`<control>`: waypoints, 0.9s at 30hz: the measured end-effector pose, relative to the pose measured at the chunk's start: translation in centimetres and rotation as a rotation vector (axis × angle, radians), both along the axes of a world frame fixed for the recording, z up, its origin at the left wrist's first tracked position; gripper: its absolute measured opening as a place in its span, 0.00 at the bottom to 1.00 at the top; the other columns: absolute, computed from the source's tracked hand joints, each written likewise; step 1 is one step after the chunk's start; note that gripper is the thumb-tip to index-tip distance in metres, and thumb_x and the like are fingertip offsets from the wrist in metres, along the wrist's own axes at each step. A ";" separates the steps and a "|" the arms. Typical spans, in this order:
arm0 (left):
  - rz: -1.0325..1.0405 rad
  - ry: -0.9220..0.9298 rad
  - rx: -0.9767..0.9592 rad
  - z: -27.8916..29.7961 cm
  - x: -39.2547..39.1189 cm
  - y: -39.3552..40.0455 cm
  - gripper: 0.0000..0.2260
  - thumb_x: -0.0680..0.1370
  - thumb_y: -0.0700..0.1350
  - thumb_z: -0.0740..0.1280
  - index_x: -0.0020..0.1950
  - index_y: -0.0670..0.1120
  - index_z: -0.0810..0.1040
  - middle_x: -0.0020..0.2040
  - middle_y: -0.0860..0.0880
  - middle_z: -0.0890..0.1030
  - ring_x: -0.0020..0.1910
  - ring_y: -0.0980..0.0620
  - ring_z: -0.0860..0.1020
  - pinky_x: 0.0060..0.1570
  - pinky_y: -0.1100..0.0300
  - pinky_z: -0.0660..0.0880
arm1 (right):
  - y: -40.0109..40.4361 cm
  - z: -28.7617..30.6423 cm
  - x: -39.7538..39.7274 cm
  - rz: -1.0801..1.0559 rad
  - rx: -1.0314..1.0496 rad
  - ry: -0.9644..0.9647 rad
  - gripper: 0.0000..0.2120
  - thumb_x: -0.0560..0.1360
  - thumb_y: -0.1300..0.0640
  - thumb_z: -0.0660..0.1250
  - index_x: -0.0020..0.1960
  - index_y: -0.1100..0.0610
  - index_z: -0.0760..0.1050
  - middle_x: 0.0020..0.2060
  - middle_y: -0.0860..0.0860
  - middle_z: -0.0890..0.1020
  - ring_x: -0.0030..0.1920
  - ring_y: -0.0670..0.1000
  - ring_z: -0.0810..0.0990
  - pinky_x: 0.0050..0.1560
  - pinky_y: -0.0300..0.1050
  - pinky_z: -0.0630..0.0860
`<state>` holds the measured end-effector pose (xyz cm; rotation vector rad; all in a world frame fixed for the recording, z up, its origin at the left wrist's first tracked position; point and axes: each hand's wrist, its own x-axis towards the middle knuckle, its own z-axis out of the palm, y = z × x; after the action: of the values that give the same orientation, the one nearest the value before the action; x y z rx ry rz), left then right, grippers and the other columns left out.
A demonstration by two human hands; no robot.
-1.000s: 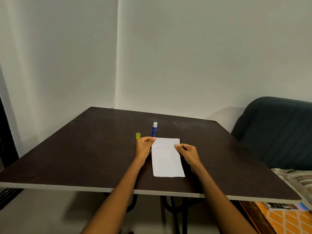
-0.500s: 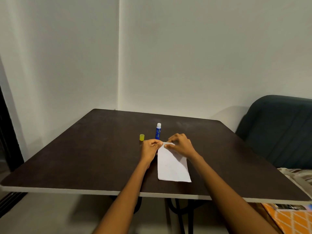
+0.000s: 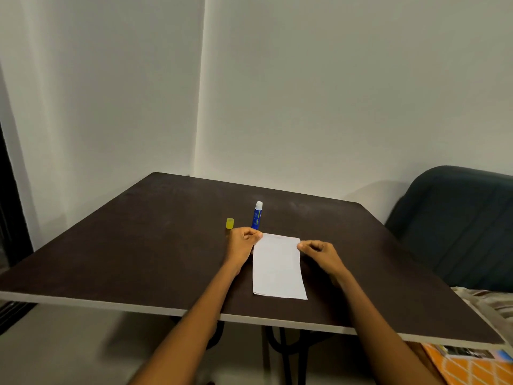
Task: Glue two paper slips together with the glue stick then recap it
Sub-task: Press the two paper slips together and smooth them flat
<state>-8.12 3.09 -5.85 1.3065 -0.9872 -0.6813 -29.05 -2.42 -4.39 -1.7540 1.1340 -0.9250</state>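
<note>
White slips point(image 3: 277, 268) lie stacked on the surface point(image 3: 138, 245), far corners pinched by the left hand point(image 3: 243, 244) and right hand point(image 3: 319, 252). Behind, the glue stick point(image 3: 257, 215) stands uncapped, cap point(image 3: 229, 223) beside it. Joining seems nearly done; recapping remains.

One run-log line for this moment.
left hand pinches paper far-left corner | right hand at far-right corner | glue stick upright, uncapped | yellow cap beside

Left hand point(image 3: 242, 243), right hand point(image 3: 319, 254): fingers curled.
</note>
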 end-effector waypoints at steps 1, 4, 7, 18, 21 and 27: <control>0.003 -0.008 0.000 0.1 0.0 0.1 0.04 0.75 0.38 0.68 0.46 0.38 0.81 0.46 0.41 0.83 0.43 0.51 0.80 0.39 0.69 0.75 | 0.1 -0.1 0.2 0.005 0.006 -0.013 0.02 0.73 0.54 0.70 0.42 0.49 0.81 0.43 0.44 0.83 0.41 0.39 0.82 0.36 0.26 0.75; 0.030 -0.029 -0.018 0.3 -0.3 0.3 0.08 0.74 0.39 0.69 0.52 0.37 0.79 0.50 0.40 0.82 0.47 0.49 0.80 0.36 0.73 0.74 | 0.0 -0.5 0.3 0.001 0.008 -0.027 0.04 0.74 0.55 0.70 0.41 0.50 0.81 0.44 0.46 0.83 0.43 0.42 0.82 0.37 0.30 0.76; 0.092 -0.171 -0.075 0.8 -1.0 0.6 0.19 0.74 0.46 0.70 0.62 0.41 0.74 0.53 0.45 0.81 0.49 0.52 0.78 0.42 0.70 0.73 | -0.4 -1.1 0.1 -0.055 -0.015 -0.052 0.05 0.75 0.55 0.69 0.40 0.51 0.81 0.47 0.52 0.82 0.47 0.49 0.81 0.43 0.37 0.76; -0.136 -1.123 0.174 5.0 -5.7 -2.5 0.12 0.76 0.51 0.65 0.55 0.48 0.81 0.54 0.49 0.82 0.56 0.49 0.77 0.62 0.51 0.59 | -0.5 -1.3 -0.6 -0.062 -0.107 -0.147 0.05 0.74 0.58 0.69 0.40 0.53 0.81 0.47 0.54 0.81 0.48 0.55 0.81 0.49 0.51 0.79; -0.075 -1.014 0.148 5.6 -5.6 -3.3 0.09 0.75 0.51 0.67 0.50 0.49 0.84 0.50 0.50 0.84 0.51 0.50 0.79 0.58 0.53 0.63 | -0.4 -1.1 -0.5 -0.024 -0.069 -0.154 0.05 0.74 0.57 0.70 0.40 0.56 0.81 0.45 0.57 0.83 0.46 0.59 0.83 0.45 0.51 0.79; 0.062 -0.890 0.110 6.8 -3.8 -4.1 0.10 0.75 0.51 0.67 0.51 0.49 0.84 0.52 0.49 0.84 0.53 0.50 0.79 0.65 0.51 0.62 | -0.4 -1.1 -0.5 0.005 -0.020 -0.154 0.05 0.72 0.55 0.72 0.41 0.56 0.83 0.46 0.57 0.85 0.47 0.56 0.83 0.49 0.54 0.80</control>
<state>-11.91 -0.97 0.99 1.7741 -1.6163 -0.0685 -29.53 -2.86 -5.48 -1.6698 1.0238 -1.0531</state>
